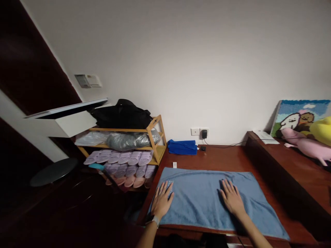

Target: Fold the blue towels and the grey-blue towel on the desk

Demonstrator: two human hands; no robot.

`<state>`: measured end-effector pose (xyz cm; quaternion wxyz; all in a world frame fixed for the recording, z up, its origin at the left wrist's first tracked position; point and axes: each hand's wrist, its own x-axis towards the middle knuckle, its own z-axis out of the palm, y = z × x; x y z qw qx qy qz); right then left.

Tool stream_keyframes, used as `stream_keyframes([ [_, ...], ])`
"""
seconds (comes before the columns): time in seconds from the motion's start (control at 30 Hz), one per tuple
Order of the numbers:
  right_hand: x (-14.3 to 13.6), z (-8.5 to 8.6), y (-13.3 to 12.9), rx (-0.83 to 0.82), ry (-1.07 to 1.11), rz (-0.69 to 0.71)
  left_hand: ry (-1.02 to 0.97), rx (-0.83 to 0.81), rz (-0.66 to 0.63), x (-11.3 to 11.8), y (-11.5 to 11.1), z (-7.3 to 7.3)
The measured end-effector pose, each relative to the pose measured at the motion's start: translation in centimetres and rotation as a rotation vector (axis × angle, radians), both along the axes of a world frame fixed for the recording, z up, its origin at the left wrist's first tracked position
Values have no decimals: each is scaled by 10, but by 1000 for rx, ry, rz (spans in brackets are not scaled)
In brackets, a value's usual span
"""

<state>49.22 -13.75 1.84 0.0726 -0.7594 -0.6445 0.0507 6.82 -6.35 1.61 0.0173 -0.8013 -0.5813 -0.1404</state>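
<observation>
A blue towel (196,196) lies spread across the reddish-brown desk (219,156), with some wrinkles on its right side. My left hand (162,199) rests palm down on its left part, fingers apart, beside a small pale printed mark on the cloth. A watch band circles my left wrist. On the towel's right part, my right hand (232,198) is also flat with fingers spread. Neither hand grips the cloth. A white tag (174,165) shows just beyond the towel's far left edge.
Behind the towel sit a folded dark blue cloth (182,147) and a plugged-in black adapter (204,134) with a cable. A wooden shoe rack (155,137) with slippers stands left, near a round stool (54,172). A pink plush toy (305,144) lies on the raised right surface.
</observation>
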Motion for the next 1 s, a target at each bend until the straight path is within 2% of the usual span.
stream_keyframes([
  [0.07,24,-10,-9,-20,-29,-60,-6,3,0,0,2,0],
  [0.13,36,-14,-13,-40,-39,-78,-8,0,3,1,3,1],
  [0.37,33,-3,-19,-38,-3,-70,-13,96,52,9,-6,20],
  [0.47,34,-6,-28,3,41,-28,24,114,75,9,-11,27],
  [0.53,33,-11,-33,12,70,-3,41,99,68,5,-15,26],
  [0.63,32,-15,-36,26,80,-8,64,74,45,-8,-22,16],
  [0.77,32,-9,-35,8,71,-19,77,4,72,-21,-35,5],
  [1.0,15,3,-29,1,-3,-20,59,-28,100,-18,-43,7],
])
